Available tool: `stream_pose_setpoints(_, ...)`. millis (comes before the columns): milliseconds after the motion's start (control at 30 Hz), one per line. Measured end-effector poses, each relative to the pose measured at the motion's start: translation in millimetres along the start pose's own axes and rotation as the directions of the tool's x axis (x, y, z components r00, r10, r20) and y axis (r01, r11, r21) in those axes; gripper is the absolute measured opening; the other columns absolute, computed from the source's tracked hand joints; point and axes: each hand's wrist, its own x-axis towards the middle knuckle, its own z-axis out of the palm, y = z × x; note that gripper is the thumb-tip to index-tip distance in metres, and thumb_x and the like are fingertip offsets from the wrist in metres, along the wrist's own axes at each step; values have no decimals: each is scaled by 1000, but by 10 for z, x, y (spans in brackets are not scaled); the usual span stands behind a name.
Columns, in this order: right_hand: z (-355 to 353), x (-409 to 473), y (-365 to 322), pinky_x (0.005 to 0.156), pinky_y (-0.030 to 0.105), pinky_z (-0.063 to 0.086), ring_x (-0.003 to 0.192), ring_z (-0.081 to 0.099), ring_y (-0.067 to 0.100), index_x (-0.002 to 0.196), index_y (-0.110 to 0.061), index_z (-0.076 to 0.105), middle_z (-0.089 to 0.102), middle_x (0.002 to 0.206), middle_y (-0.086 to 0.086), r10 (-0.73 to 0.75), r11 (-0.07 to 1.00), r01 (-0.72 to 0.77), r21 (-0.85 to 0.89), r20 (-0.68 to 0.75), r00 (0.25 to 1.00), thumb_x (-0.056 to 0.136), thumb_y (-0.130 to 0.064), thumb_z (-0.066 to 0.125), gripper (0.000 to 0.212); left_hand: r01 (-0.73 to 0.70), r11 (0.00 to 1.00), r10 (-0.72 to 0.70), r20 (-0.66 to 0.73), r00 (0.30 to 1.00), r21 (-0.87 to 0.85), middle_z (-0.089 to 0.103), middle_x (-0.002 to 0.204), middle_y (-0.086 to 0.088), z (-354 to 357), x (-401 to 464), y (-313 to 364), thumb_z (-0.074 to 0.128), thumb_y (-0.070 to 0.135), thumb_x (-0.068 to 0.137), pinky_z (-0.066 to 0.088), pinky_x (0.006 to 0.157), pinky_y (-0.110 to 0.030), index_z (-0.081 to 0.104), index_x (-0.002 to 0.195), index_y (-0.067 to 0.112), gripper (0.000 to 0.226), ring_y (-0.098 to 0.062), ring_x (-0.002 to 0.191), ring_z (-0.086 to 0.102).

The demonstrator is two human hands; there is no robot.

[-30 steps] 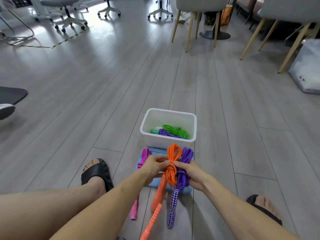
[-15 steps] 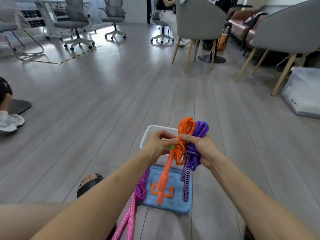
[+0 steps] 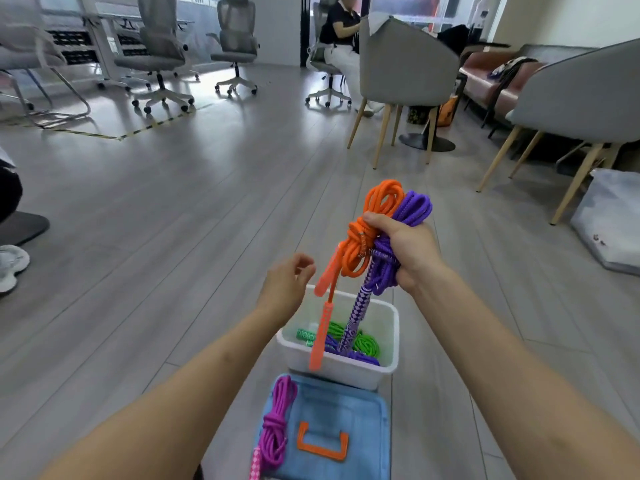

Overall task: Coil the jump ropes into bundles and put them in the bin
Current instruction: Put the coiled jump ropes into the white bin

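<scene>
My right hand (image 3: 405, 249) grips two coiled bundles together above the white bin (image 3: 390, 344): an orange jump rope (image 3: 375, 209) and a purple jump rope (image 3: 414, 207). Their handles hang down toward the bin. My left hand (image 3: 285, 291) hovers to the left of the ropes with loosely curled fingers, holding nothing. Inside the bin lie a green rope (image 3: 367, 341) and another purple rope (image 3: 360, 356). A magenta coiled rope (image 3: 277, 420) rests on a blue mat (image 3: 346, 420) in front of the bin.
Grey plank floor all around. Wooden-legged grey chairs (image 3: 405, 71) stand at the back right, office chairs (image 3: 159, 46) at the back left. A seated person (image 3: 341, 32) is far back. A pale bag (image 3: 609, 220) lies at the right, a shoe (image 3: 10, 265) at the left.
Both bundles rose higher above the bin in my right hand. My left hand let go of the orange rope and moved away to the left. The camera tilted up.
</scene>
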Motion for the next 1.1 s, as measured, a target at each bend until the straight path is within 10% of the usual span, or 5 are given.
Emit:
stream_pose_setpoints(233, 365, 452, 276, 80, 59, 62, 91, 76, 42, 98, 0, 74, 77, 97, 23, -5, 1000, 6, 3, -55, 998, 75, -5, 86, 26, 12, 922, -96, 199, 975, 387, 56, 140, -3, 174, 0, -816, 50, 29, 106, 46, 94, -38, 55, 138, 20, 33, -26, 122, 55)
stream_pose_setpoints(433, 424, 670, 896, 57, 33, 59, 65, 71, 25, 100, -2, 71, 74, 83, 14, 131, 990, -120, 73, -187, 974, 76, -6, 86, 28, 112, 908, -225, 244, 943, 405, 54, 143, -5, 544, -101, -1115, 47, 27, 107, 47, 92, -38, 47, 146, 19, 39, -26, 121, 57)
stream_pose_setpoints(700, -101, 689, 1770, 58, 34, 55, 58, 67, 23, 88, -10, 69, 75, 80, 10, 359, 928, -275, 250, -414, 837, 75, -9, 85, 21, 117, 912, -206, 193, 959, 394, 48, 145, -12, 704, -179, -1302, 55, 2, 98, 42, 104, -37, 42, 149, 9, 53, -28, 129, 47)
stream_pose_setpoints(1100, -744, 496, 2159, 61, 28, 48, 64, 62, 18, 93, -10, 66, 67, 80, 3, 73, 936, -267, -231, -615, 785, 74, -19, 87, 29, -15, 786, -155, 220, 963, 619, 37, 143, -11, 913, -156, -1399, 58, 7, 93, 42, 95, -37, 43, 145, 14, 55, -32, 123, 38)
